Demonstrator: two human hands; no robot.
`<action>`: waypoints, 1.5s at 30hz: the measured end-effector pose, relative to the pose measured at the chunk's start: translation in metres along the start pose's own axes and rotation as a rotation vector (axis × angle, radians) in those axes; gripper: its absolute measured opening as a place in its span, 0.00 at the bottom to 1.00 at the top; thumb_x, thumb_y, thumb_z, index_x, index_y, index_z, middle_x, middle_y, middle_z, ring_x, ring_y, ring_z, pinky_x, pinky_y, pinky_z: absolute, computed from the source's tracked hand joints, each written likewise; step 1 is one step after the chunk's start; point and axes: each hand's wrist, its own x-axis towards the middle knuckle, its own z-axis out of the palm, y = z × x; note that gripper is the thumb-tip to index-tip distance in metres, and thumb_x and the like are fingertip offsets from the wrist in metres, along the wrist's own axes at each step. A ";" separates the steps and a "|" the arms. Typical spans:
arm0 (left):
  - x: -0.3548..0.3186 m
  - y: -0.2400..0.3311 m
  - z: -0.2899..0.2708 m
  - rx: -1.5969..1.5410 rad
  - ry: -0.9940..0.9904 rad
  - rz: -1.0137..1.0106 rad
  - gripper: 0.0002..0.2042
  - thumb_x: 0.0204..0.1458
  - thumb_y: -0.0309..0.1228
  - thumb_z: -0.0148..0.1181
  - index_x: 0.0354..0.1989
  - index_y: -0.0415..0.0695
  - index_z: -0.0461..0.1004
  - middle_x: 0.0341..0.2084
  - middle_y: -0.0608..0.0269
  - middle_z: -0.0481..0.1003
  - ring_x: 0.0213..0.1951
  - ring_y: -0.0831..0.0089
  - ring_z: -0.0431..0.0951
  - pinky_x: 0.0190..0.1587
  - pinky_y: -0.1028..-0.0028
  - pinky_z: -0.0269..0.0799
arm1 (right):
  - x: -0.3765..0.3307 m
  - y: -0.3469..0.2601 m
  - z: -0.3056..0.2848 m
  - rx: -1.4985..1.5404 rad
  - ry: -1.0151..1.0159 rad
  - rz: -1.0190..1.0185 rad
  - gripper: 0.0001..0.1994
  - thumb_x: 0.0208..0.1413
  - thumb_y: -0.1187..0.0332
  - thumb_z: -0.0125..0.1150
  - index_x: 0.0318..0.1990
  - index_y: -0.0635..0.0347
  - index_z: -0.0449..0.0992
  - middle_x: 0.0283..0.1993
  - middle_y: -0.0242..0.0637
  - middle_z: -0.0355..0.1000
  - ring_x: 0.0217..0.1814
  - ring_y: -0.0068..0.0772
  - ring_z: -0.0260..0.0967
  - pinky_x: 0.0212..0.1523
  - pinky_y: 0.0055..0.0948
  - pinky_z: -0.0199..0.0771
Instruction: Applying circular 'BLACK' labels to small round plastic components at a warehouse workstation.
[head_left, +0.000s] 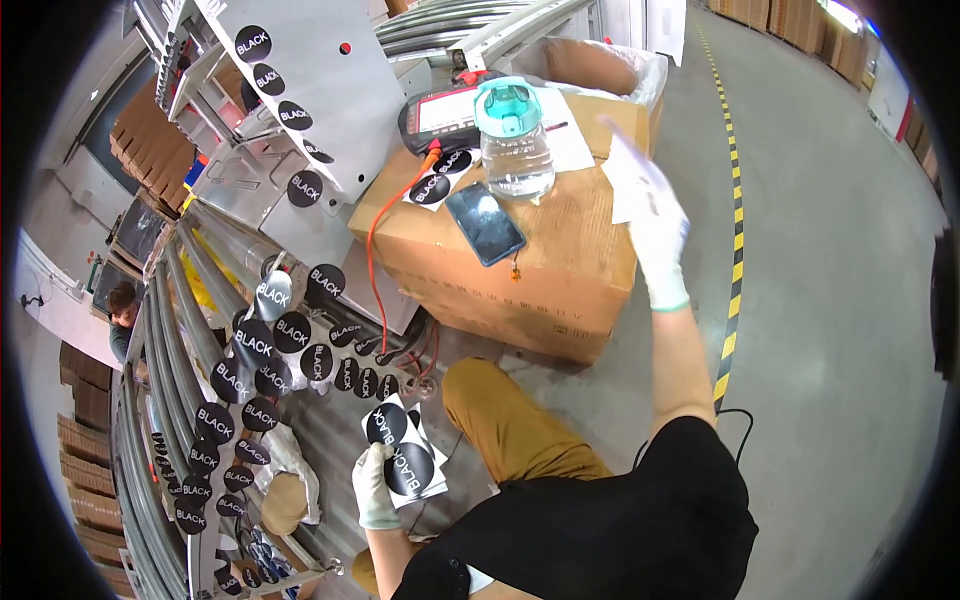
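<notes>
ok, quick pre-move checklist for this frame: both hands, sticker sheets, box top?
1. Left hand grips the sticker sheets: ok, gloved fingers closed on the stack's left edge.
2. Round black stickers on the top sheet: ok, two show.
3. Right hand hold on the white sheet: cannot tell, both are motion-blurred.
4. Cardboard box top free for putting something down: not ok, a water bottle, a phone and papers sit on it.
5. Orange cable away from the hands: ok, it hangs down the box's left side, apart from both.
</notes>
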 end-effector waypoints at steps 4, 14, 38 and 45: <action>0.012 -0.005 -0.016 0.009 0.038 0.009 0.10 0.53 0.35 0.59 0.27 0.41 0.74 0.23 0.66 0.75 0.24 0.78 0.75 0.30 0.78 0.73 | 0.027 0.000 0.001 0.775 0.310 0.124 0.16 0.56 0.69 0.54 0.50 0.68 0.70 0.50 0.37 0.69 0.48 0.30 0.68 0.48 0.27 0.68; 0.002 0.016 0.033 0.001 0.032 -0.021 0.08 0.52 0.32 0.60 0.28 0.40 0.74 0.23 0.68 0.74 0.27 0.82 0.71 0.34 0.80 0.67 | 0.195 -0.009 0.123 0.701 0.340 0.174 0.20 0.47 0.56 0.64 0.37 0.65 0.70 0.32 0.42 0.71 0.36 0.37 0.70 0.39 0.36 0.69; -0.016 0.051 0.104 0.230 -0.462 0.598 0.28 0.47 0.25 0.60 0.59 0.42 0.60 0.59 0.58 0.59 0.56 0.68 0.65 0.56 0.69 0.63 | -0.109 -0.092 0.010 1.497 -0.499 0.628 0.16 0.51 0.81 0.56 0.48 0.62 0.70 0.42 0.34 0.73 0.40 0.26 0.73 0.44 0.27 0.75; -0.023 0.001 0.029 0.143 -0.193 0.214 0.23 0.54 0.29 0.55 0.58 0.38 0.61 0.50 0.59 0.68 0.51 0.70 0.70 0.52 0.72 0.66 | -0.017 0.004 0.044 0.174 -0.273 0.330 0.35 0.42 0.57 0.67 0.55 0.68 0.61 0.50 0.51 0.67 0.48 0.48 0.69 0.47 0.43 0.70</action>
